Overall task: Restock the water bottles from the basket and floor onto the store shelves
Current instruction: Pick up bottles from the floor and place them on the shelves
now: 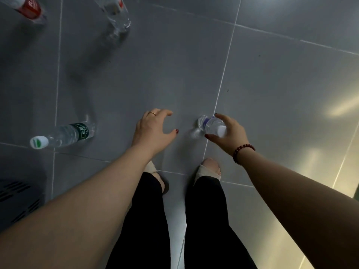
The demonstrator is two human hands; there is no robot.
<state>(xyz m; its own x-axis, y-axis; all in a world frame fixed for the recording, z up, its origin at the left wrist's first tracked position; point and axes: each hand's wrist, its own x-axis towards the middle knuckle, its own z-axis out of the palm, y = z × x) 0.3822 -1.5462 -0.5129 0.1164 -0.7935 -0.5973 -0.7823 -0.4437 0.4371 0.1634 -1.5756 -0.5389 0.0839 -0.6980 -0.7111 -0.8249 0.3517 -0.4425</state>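
Note:
My right hand [229,133] grips a small clear water bottle with a purple label [210,124] just above the grey tiled floor [155,74]. My left hand [153,128] hovers beside it with fingers spread and holds nothing. A green-labelled bottle with a white cap [64,134] stands on the floor to the left. Further off, at the top of the view, are a clear bottle [117,15] and a red-labelled bottle [29,7].
The dark slotted basket [17,200] sits at the lower left edge. My feet in beige shoes [208,169] stand just behind the hands. A bright yellowish surface [320,181] lies along the right side. No shelves are in view.

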